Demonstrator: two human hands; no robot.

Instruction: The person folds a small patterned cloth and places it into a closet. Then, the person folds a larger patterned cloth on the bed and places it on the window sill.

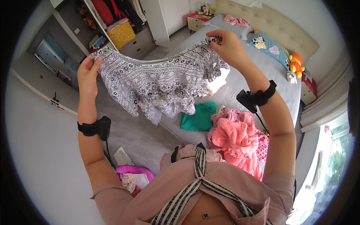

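Observation:
A black-and-white patterned garment with a ruffled lower edge (153,82) is stretched out in the air between my two raised hands. My left hand (89,71) pinches its upper left corner, and my right hand (228,47) grips the upper right corner. The top edge sags in a curve between them, while the ruffled hem hangs free. Behind and below it, a folded green cloth (198,117) lies on the bed, beside a heap of pink fleecy clothing (236,133). Whether the garment is a top or a skirt I cannot tell.
The grey-covered bed (277,88) spreads ahead and right, with a blue pillow (268,45) and an orange-and-yellow plush toy (296,65). An open wardrobe (138,47) holds clothes and a yellow box (122,34). A magenta basin (146,171) with cloths sits low left. A window (330,165) is at right.

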